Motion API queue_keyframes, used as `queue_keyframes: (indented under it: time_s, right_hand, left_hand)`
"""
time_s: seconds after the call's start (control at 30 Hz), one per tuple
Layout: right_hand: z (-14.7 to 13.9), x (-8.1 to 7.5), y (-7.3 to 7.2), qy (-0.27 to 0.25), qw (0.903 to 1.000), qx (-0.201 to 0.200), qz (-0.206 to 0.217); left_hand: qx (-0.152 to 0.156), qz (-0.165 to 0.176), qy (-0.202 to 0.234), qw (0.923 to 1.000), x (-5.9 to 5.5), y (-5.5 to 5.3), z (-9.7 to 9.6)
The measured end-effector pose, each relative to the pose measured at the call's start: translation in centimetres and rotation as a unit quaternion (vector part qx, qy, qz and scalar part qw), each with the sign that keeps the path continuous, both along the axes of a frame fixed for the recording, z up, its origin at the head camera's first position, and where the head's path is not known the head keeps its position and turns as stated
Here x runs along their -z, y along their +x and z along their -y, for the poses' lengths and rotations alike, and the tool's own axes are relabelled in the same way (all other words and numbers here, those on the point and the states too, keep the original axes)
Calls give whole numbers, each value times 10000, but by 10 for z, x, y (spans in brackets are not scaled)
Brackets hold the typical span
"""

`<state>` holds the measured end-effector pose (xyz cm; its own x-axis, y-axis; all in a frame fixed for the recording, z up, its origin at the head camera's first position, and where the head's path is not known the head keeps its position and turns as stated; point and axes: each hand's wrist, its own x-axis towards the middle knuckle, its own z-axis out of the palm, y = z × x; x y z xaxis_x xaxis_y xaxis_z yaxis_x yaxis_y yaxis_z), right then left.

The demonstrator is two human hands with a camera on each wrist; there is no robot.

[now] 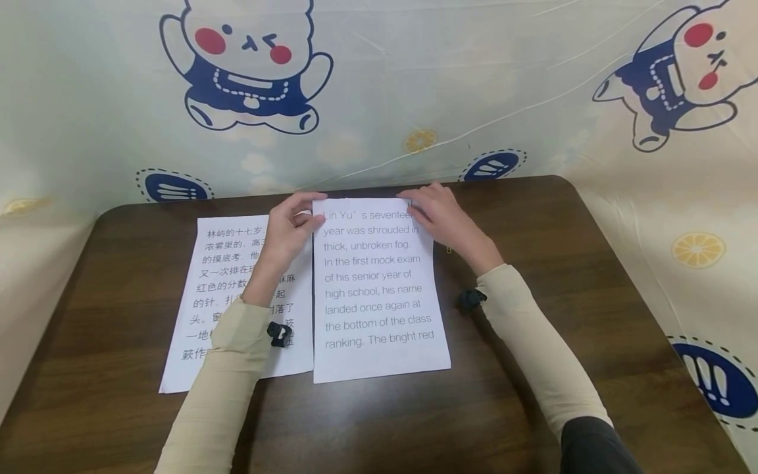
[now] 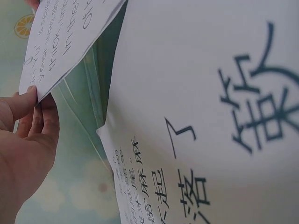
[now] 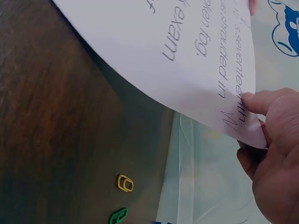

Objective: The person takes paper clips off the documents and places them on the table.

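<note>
A sheet of paper with printed English text (image 1: pixel 373 289) is raised at its top edge above the dark table. My left hand (image 1: pixel 283 237) pinches its top left corner, thumb on the printed face and fingers behind, as the left wrist view shows. At the top right corner my right hand (image 1: pixel 443 217) pinches the same paper, which bows in the right wrist view. Its left edge looks layered in the left wrist view. Beside it on the left lies a page of Chinese text (image 1: pixel 237 296), partly hidden under my left forearm.
A yellow paper clip (image 3: pixel 125 183) and a green paper clip (image 3: pixel 118 215) lie on the brown wooden table (image 1: pixel 379 428), right of the papers. Behind the table's far edge hangs a pale curtain (image 1: pixel 379 79) with cartoon figures.
</note>
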<state>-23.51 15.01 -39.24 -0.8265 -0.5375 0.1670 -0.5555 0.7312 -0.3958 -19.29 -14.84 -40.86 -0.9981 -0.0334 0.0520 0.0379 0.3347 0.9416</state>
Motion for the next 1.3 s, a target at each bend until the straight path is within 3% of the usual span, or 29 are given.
queue_keyframes:
  time_s: [0.5, 0.87, 1.07, 1.3]
  right_hand:
    - [5, 9, 2, 273, 9971, 119, -700]
    - [6, 15, 1, 124, 9964, 302, -776]
    - [7, 19, 1, -220, 9971, 399, -611]
    - [8, 25, 3, -1050, 9908, 853, 72]
  left_hand:
    - [-135, 149, -51, 9998, 3, 1, 1]
    - [-107, 217, -58, 9997, 5, 1, 0]
    - [-95, 223, -25, 9997, 5, 2, 0]
    - [-94, 267, 28, 9996, 6, 2, 0]
